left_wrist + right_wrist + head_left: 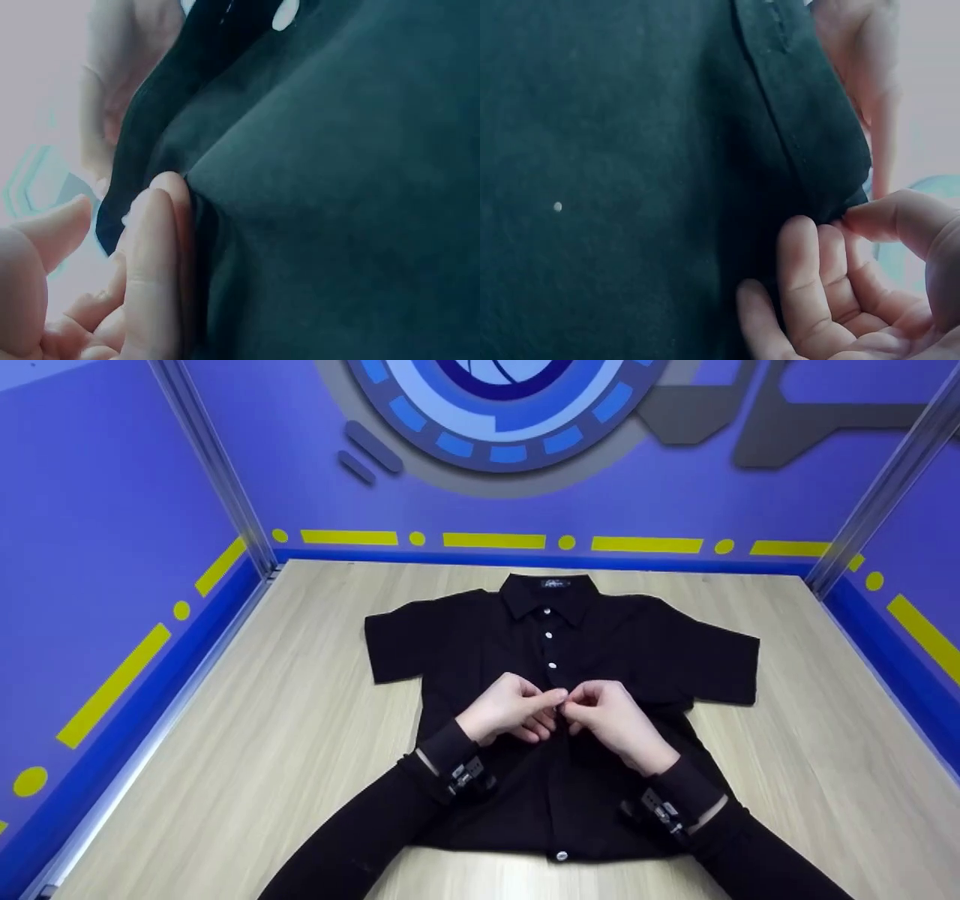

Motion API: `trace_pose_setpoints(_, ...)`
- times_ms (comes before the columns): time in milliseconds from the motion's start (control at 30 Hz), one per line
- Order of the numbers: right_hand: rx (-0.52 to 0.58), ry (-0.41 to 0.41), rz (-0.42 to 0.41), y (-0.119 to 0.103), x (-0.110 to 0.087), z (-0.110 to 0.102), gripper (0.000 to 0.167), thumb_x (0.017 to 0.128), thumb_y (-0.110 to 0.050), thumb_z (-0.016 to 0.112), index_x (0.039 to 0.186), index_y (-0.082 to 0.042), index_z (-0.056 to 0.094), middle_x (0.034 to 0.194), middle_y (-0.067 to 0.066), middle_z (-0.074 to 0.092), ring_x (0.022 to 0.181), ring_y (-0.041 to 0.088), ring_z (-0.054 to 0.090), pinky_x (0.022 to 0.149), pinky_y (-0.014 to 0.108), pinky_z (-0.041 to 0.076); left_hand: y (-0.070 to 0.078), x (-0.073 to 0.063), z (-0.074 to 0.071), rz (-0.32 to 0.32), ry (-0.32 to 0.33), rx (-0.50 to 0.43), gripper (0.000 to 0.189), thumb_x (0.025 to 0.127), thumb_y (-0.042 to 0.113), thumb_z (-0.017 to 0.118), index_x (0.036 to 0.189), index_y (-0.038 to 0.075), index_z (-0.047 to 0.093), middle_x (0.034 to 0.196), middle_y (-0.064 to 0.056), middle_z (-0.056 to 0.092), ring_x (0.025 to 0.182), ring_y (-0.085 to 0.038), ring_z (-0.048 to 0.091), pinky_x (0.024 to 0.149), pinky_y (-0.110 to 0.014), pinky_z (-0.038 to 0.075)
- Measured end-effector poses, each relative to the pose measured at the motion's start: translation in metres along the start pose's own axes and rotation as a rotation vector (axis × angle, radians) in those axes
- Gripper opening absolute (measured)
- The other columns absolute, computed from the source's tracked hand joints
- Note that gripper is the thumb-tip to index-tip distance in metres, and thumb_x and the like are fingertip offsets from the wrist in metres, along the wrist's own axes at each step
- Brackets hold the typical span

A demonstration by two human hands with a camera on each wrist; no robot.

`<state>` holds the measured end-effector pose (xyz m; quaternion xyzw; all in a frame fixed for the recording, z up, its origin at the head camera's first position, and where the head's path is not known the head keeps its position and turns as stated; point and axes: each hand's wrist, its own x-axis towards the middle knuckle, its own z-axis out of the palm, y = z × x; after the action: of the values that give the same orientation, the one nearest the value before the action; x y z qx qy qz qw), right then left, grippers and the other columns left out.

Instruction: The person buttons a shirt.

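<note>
A black short-sleeved button-up shirt (465,641) lies front side up on the table, collar away from me. White buttons, such as this button (553,666), run down its upper front. At mid-front, my left hand (517,709) and right hand (619,724) meet, fingertips almost touching. In the right wrist view, the right thumb and fingers pinch the edge of the front placket (802,120), which is lifted into a fold. My left fingers (154,262) hold the cloth close to a small white button, partly hidden, with the thumb near the placket edge.
The wooden table (810,750) extends on both sides of the shirt. A hem button (562,856) sits at the shirt's near edge. Blue panels with yellow marks (495,541) and metal posts (225,472) enclose the table. Both dark-sleeved forearms lie over the shirt's lower sides.
</note>
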<state>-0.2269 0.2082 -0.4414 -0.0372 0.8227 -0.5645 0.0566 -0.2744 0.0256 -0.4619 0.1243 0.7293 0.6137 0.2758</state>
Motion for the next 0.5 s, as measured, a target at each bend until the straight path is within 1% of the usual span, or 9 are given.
trace_pose_setpoints(100,-0.013,-0.007,-0.011,0.005,0.002,0.000,0.014,0.086,-0.007,0.069,0.092,0.005,0.068,0.088,0.018,0.069,0.073,0.035,0.068,0.068,0.038,0.057,-0.002,0.001,0.001,0.001,0.002,-0.001,0.035,0.090,0.034,0.068,0.089,-0.001,0.073,0.080,-0.021,0.072,0.054,-0.015,0.066,0.046,-0.024,0.054)
trace_pose_setpoints(267,-0.018,0.002,-0.009,0.024,0.011,-0.001,0.017,0.084,-0.016,0.075,0.088,-0.001,0.070,0.083,0.010,0.069,0.070,0.029,0.068,0.065,0.034,0.057,-0.004,0.003,0.003,0.014,0.017,0.020,0.024,0.093,0.022,0.064,0.088,0.000,0.072,0.076,-0.021,0.072,0.053,-0.015,0.066,0.046,-0.024,0.054)
trace_pose_setpoints(333,0.004,-0.003,-0.001,0.028,0.014,-0.001,0.018,0.083,-0.017,0.075,0.089,-0.001,0.070,0.084,0.010,0.069,0.069,0.026,0.068,0.065,0.033,0.057,-0.005,0.004,0.003,0.014,0.020,0.018,0.023,0.094,0.020,0.063,0.089,0.000,0.072,0.074,-0.020,0.072,0.053,-0.015,0.065,0.047,-0.024,0.054)
trace_pose_setpoints(500,0.117,-0.021,0.037,0.033,0.018,-0.004,0.019,0.084,-0.012,0.072,0.094,0.004,0.068,0.089,0.011,0.068,0.070,0.024,0.067,0.068,0.035,0.058,-0.004,0.006,0.003,0.013,0.000,-0.003,0.022,0.096,0.018,0.060,0.093,-0.001,0.069,0.074,-0.014,0.071,0.057,-0.015,0.065,0.049,-0.024,0.055)
